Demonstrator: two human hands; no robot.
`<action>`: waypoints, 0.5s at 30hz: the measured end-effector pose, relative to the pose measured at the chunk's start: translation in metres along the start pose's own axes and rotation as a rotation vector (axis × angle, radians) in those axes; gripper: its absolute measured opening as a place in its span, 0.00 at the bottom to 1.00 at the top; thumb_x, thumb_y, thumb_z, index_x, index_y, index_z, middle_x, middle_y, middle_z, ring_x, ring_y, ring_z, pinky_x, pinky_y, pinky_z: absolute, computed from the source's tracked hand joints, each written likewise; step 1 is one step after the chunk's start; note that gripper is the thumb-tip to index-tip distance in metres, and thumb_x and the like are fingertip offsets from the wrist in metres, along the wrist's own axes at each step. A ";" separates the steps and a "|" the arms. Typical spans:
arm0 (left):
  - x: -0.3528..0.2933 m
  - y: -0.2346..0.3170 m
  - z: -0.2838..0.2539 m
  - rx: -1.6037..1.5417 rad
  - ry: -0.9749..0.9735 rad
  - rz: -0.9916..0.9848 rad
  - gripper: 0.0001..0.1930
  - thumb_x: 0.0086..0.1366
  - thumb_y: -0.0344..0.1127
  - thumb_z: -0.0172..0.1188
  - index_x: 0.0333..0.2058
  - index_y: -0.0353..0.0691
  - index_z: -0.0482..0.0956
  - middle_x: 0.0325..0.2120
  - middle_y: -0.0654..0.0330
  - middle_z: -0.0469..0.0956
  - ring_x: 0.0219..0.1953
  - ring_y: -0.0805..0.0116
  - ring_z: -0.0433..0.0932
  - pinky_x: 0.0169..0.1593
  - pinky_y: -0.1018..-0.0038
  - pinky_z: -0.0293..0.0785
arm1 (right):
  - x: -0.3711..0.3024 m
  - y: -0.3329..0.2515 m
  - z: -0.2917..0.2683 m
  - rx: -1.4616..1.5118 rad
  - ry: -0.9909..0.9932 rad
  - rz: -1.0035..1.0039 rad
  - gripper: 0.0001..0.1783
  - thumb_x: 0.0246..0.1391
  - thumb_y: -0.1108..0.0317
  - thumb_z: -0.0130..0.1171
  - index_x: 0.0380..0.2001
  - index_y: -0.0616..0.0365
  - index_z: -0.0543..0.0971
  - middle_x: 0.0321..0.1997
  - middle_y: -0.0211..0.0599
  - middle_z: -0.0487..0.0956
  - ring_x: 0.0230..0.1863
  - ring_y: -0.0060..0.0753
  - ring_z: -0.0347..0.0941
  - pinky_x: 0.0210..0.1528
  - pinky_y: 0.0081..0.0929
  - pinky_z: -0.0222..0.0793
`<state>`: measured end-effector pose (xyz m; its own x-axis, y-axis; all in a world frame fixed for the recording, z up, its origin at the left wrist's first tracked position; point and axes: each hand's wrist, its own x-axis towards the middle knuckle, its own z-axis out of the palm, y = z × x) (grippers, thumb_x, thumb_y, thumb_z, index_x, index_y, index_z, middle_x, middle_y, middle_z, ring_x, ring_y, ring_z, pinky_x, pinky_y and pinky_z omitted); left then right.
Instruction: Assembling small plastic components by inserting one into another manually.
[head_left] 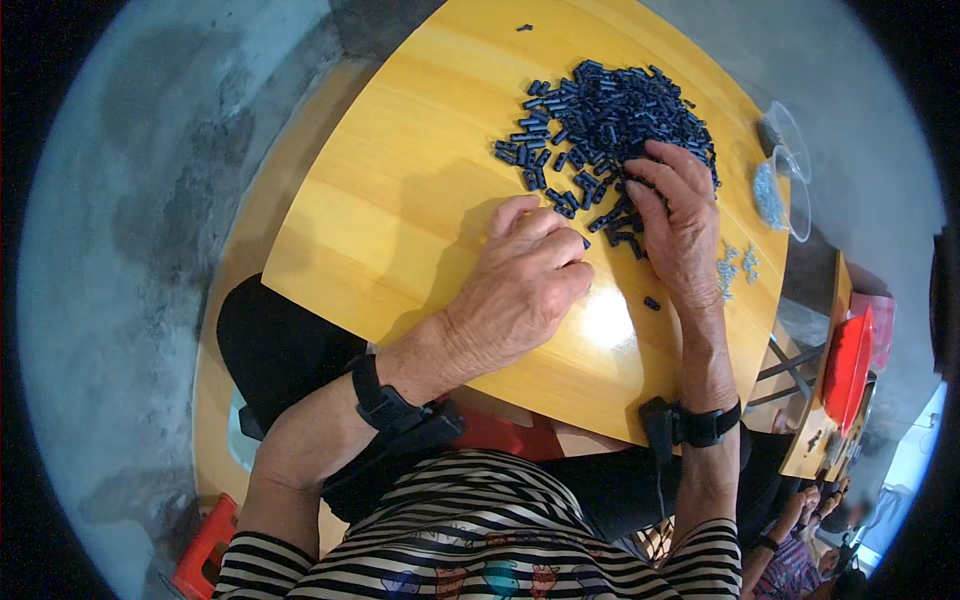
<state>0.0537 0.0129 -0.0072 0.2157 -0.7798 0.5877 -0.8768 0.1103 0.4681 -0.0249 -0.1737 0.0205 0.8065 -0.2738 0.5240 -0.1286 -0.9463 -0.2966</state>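
A heap of small black tube-shaped parts (625, 105) covers the far right of the yellow table, with loose ones scattered along its near left edge. My right hand (685, 225) reaches over the heap's near side, thumb and forefinger curled together around a small black part. To its left, my left hand (530, 275) is closed just above the tabletop, fingers bent inward. One dark end shows beside its fingertips; whether it is gripped or lies on the table is hidden. A single black part (652, 303) lies near my right wrist.
Small silver screws (728, 272) lie on the yellow table (400, 190) right of my right forearm. A clear cup of screws (770, 195) stands at the right edge, another cup (785, 130) behind it. A red tray (850, 365) and another person's hands (800, 510) are farther right.
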 end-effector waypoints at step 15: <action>-0.003 0.003 0.000 -0.010 -0.027 0.005 0.03 0.46 0.29 0.59 0.22 0.39 0.77 0.26 0.62 0.71 0.38 0.63 0.70 0.52 0.60 0.61 | 0.013 -0.008 0.012 0.001 -0.003 -0.080 0.06 0.38 0.76 0.61 0.25 0.58 0.79 0.42 0.40 0.77 0.49 0.45 0.69 0.51 0.35 0.65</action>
<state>0.0509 0.0152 -0.0075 0.1998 -0.7957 0.5717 -0.8731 0.1202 0.4725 -0.0060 -0.1677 0.0198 0.8159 -0.1966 0.5437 -0.0628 -0.9650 -0.2547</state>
